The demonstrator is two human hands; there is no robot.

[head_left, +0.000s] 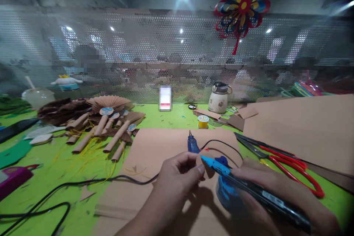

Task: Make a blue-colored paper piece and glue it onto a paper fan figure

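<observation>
My left hand (pixel 177 180) pinches a small round piece of brown paper (pixel 208 169) between thumb and fingers. In my right hand (pixel 284 195) is a black marker (pixel 265 191) with a blue front end, its tip touching or just over the paper piece; I cannot tell which. Under the marker is a blurred blue rounded thing (pixel 226 191), partly hidden by my right hand. Just beyond my hands, a blue hot glue gun (pixel 193 143) with a metal nozzle lies on a large brown paper sheet (pixel 155 143).
Scissors with red handles (pixel 290 169) lie at right by large brown paper (pixel 301 132). Paper fans with rolled handles (pixel 106 125) and yellow strings are piled left. A black cord (pixel 110 179) crosses the green table (pixel 41 158). A thread spool (pixel 203 122) and bottle (pixel 218 99) stand behind.
</observation>
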